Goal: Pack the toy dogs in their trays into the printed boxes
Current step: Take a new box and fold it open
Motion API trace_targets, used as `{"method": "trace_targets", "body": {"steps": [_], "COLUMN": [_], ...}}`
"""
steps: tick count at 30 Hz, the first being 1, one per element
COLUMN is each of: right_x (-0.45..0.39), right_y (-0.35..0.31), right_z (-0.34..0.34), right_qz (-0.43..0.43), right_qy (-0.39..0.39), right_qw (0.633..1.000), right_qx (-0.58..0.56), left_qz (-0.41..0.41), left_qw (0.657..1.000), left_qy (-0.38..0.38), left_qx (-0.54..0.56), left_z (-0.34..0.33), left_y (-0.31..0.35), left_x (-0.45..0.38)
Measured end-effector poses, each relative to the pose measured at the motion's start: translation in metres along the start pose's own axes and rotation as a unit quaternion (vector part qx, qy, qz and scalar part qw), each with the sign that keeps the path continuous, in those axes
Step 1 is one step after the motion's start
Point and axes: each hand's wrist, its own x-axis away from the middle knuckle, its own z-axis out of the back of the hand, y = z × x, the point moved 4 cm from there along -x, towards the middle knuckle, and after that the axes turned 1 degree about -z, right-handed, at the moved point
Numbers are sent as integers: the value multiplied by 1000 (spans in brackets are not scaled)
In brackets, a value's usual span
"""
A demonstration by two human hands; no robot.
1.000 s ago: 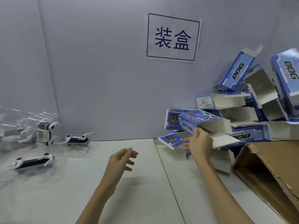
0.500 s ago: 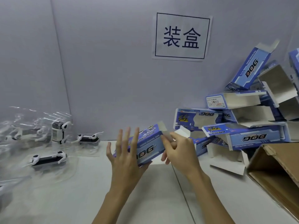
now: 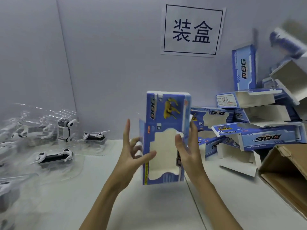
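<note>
A blue printed "DOG" box [image 3: 166, 113] with a cut-out window stands upright in the air over the middle of the table. My left hand [image 3: 131, 155] holds its left side, thumb across the front and fingers behind a side flap. My right hand [image 3: 189, 151] grips its right edge, thumb on the front. Toy dogs in clear plastic trays lie at the left: one near [image 3: 54, 157], one farther back [image 3: 94, 136], one standing on end [image 3: 66, 129].
A loose pile of open printed boxes [image 3: 259, 136] leans against the wall at the right. A brown cardboard carton [image 3: 287, 173] lies open at the lower right. A paper sign [image 3: 192, 30] hangs on the grey wall. More trays crowd the far left edge.
My right hand pulled a box from the pile and brought it to the middle. My left hand came up to meet it, and the box turned upright between both hands.
</note>
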Motion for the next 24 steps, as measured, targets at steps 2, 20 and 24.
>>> {"method": "trace_targets", "body": {"steps": [2,20,24], "right_x": [3,13,13], "right_y": [-3,17,17], "right_z": [-5,-15,-16], "right_qz": [0,-102,-83], "right_qy": [-29,-133,-110], "right_qw": [1000,983,984], "right_qx": [-5,71,111], "left_qz": [14,-45,-52], "left_qw": [999,990,989], "left_qy": [-38,3,27], "left_qx": [-10,-133,-134], "left_z": [-3,-13,-16], "left_y": [1,5,9], "left_x": [3,9,10]}}
